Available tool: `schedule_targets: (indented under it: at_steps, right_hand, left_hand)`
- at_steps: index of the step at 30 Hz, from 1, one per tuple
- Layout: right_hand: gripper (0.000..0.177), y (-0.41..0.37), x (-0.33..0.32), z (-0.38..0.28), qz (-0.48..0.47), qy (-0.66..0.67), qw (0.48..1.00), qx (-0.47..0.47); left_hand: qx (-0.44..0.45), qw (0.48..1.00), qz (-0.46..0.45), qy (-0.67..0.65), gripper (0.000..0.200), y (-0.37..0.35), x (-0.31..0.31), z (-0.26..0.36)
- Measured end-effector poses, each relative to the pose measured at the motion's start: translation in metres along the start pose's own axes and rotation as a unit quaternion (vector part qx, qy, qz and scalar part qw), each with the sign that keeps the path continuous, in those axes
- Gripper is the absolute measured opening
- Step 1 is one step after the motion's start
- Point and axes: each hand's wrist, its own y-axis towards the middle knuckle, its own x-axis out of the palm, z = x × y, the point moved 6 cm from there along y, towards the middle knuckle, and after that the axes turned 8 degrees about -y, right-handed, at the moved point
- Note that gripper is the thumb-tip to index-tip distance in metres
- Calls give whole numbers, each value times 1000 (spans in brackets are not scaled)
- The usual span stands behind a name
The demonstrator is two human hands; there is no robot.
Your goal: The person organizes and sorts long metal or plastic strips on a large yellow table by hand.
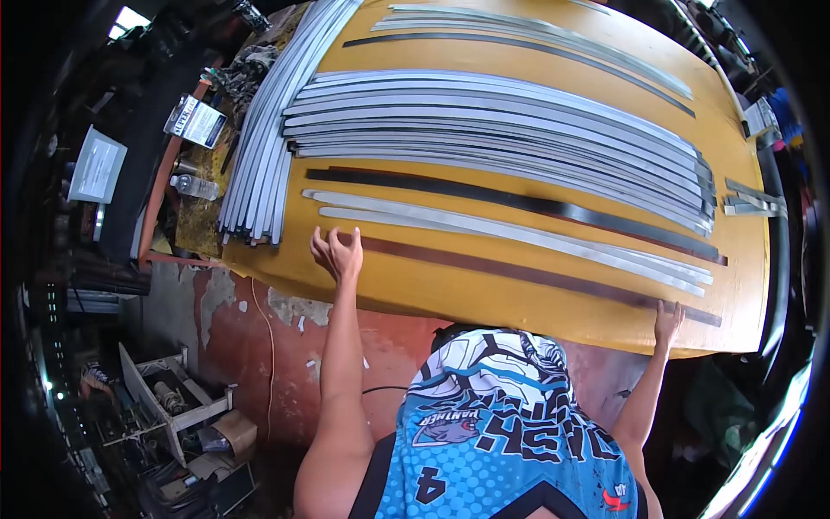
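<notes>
My left hand [337, 254] is at the near left of the yellow table top, its fingers spread and slightly bent. Its thumb is at the left end of a long, flat brown strip [501, 270], perhaps touching it. Farther along the same strip, my right hand [667, 324] rests with its fingertips on it near the right end, fingers a little apart. Just beyond the brown strip lie a few pale grey strips [510, 232]. Past those is a black strip [519, 201] with brown showing along its edges.
A thick row of grey strips [493, 121] crosses the yellow table [415, 298], and another bundle [277, 130] lies crosswise at left. Thinner strips [536, 35] are at the far side. A labelled can [199, 121] and a plastic bottle [194, 187] stand left.
</notes>
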Motion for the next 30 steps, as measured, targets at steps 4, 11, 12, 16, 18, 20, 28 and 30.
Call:
schedule_targets:
  at_steps: [4,11,12,16,18,20,28,30]
  right_hand:
    - [65,-34,-15,-60,23,57,998,-14]
    - [45,-110,-50,-171,15,110,989,-95]
    - [44,-120,-56,-183,37,127,985,-107]
    - [34,-161,-62,-241,-1,276,950,-145]
    - [32,-188,-60,-295,-155,354,909,-154]
    - [35,-223,-58,-353,-373,451,799,-139]
    - [86,-289,-68,-475,-651,693,310,8]
    - [91,-268,-72,-472,-547,791,245,120]
  left_hand:
    - [-12,1000,13,-14,50,69,20,-32]
    - [-51,998,-47,-7,38,121,35,-42]
    - [-12,1000,3,-7,33,126,35,-48]
    - [68,973,-43,-214,24,147,22,-30]
    - [122,945,-123,-277,20,155,-1,13]
    - [79,884,-239,-394,16,156,-39,77]
    - [184,655,-350,-644,23,85,-202,286]
    - [222,614,-328,-683,18,81,-216,283]
